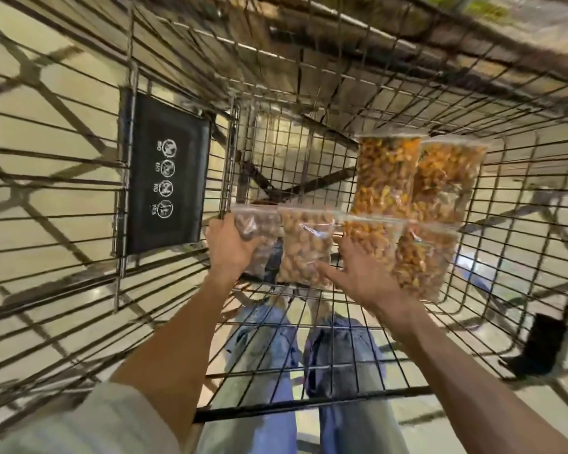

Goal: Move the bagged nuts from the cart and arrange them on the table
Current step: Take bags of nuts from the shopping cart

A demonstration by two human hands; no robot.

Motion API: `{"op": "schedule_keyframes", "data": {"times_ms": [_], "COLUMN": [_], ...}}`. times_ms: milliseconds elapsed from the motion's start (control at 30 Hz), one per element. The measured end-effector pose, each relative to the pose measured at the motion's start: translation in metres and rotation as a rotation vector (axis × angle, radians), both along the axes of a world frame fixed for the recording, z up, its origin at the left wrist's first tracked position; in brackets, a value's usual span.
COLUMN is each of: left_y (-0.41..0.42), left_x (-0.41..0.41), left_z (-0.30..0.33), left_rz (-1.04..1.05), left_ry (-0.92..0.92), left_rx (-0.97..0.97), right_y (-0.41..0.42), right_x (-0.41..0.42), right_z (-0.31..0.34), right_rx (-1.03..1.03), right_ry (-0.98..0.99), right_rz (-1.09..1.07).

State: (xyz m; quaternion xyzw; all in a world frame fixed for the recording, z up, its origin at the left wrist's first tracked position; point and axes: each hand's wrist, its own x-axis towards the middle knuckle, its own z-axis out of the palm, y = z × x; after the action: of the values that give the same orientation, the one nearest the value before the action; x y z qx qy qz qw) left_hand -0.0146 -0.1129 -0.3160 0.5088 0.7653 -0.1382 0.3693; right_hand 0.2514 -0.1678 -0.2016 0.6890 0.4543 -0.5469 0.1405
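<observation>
Several clear bags of nuts lie on the wire floor of the cart [309, 152]. My left hand [228, 245] grips the leftmost bag of dark nuts [253, 224] at its near left side. Beside it lies a bag of pale nuts [305, 244]. My right hand [358, 273] is spread over the bag of orange-brown nuts [371, 234], thumb touching the pale bag, fingers apart. Another bag [423, 257] lies to the right, and two more bags [386, 175] [446, 178] lie farther back.
The cart's wire walls rise on all sides. A black folded child-seat flap [164, 185] with printed symbols stands at the left wall. Through the mesh I see my jeans [266, 348] and a tiled floor. A dark object [545, 345] sits outside, lower right.
</observation>
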Motion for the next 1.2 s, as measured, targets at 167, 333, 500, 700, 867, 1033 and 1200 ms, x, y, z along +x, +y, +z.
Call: {"op": "schedule_keyframes", "data": {"times_ms": [167, 333, 500, 700, 867, 1033, 1200], "left_y": [0.004, 0.008, 0.014, 0.02, 0.017, 0.013, 0.019], "left_x": [0.014, -0.012, -0.032, -0.037, -0.037, -0.032, -0.022], "left_z": [0.058, 0.073, 0.08, 0.081, 0.08, 0.088, 0.116], "left_rz": [0.035, 0.119, 0.29, 0.378, 0.408, 0.443, 0.441], "left_ry": [-0.202, -0.289, -0.491, -0.592, -0.623, -0.629, -0.617], "left_rx": [-0.027, -0.046, -0.086, -0.149, -0.17, -0.15, -0.118], "right_y": [0.009, 0.014, 0.013, 0.009, 0.021, 0.019, 0.017], "right_x": [-0.018, -0.036, -0.05, -0.051, -0.048, -0.036, -0.014], "right_z": [0.007, 0.0, -0.043, -0.08, -0.065, -0.052, -0.005], "right_rx": [-0.001, -0.072, -0.069, -0.063, -0.089, -0.088, -0.094], "right_ry": [0.017, -0.032, -0.131, -0.189, 0.039, 0.155, 0.276], "right_rz": [-0.104, -0.196, -0.314, -0.456, -0.528, -0.608, -0.681]}}
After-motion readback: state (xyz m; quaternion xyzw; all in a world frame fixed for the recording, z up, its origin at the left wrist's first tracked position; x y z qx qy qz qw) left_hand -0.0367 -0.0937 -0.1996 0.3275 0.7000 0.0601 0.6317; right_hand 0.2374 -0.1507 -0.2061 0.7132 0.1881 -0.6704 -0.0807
